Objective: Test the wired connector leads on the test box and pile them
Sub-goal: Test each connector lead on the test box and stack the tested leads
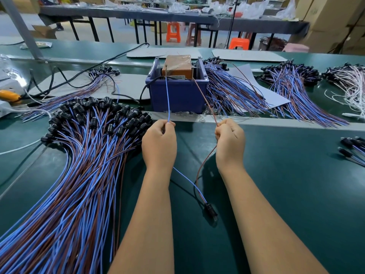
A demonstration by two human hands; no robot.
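Observation:
My left hand (159,141) pinches a blue wire (167,99) whose tip reaches up to a metal post on the orange test box (176,65). My right hand (230,140) pinches the brown wire (205,99) of the same lead, its tip at the box's right post. Both wires run down between my forearms to one black connector (210,211) lying on the green belt. The test box sits inside a blue bin (177,95). A large pile of blue-and-brown leads (83,155) with black connectors lies left of my hands.
More lead bundles (233,91) fan out right of the bin, with another bundle (292,86) and white-wired leads (351,84) further right. A few leads (353,149) lie at the right edge. Black cables (79,76) and grey mats cross the belt behind.

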